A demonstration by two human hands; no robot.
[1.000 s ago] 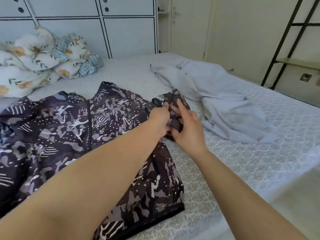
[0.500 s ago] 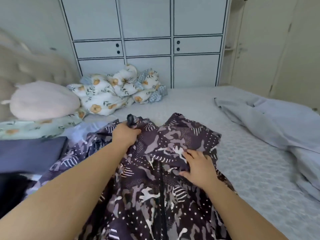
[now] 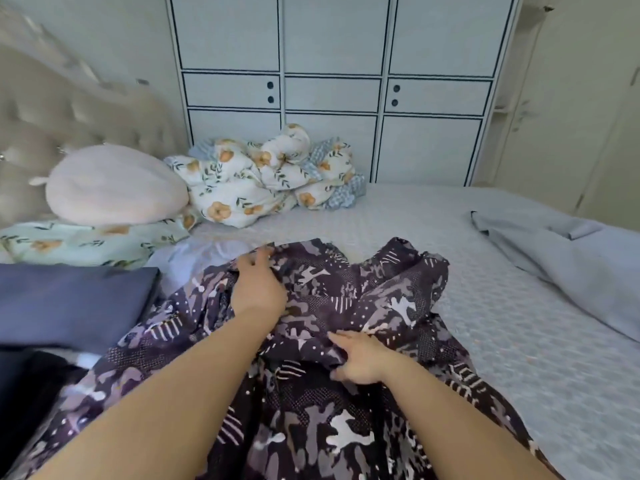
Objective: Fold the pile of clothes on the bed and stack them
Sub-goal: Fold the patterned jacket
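A dark patterned jacket point(image 3: 346, 393) is seen spread across the near part of the bed point(image 3: 519, 341), its purple, grey and white camouflage-like print rumpled into folds toward the far end. The left hand point(image 3: 258, 289) is laid on the jacket's upper left part, with the fingers reaching forward to the fabric's far edge; whether that edge is pinched or only touched cannot be told, as the fingertips are blurred. The right hand point(image 3: 360, 362) is placed nearer the camera, at the middle of the garment, where a raised fold of the cloth is gripped between the thumb and curled fingers. Both bare forearms are extended over the jacket from the lower edge of the view.

To the left of the jacket, a folded dark blue garment point(image 3: 69, 303) is laid flat, with a darker item point(image 3: 31, 382) partly seen beneath it. A pale grey-blue garment point(image 3: 571, 271) is left unfolded on the right side of the bed, well apart from the jacket. At the head of the bed, a pale pink cushion point(image 3: 114, 188) is rested on a light green floral pillow point(image 3: 86, 240), and a bundled floral quilt point(image 3: 270, 178) is heaped against the white panelled wardrobe point(image 3: 332, 64). A tufted headboard point(image 3: 69, 112) is seen at the left.
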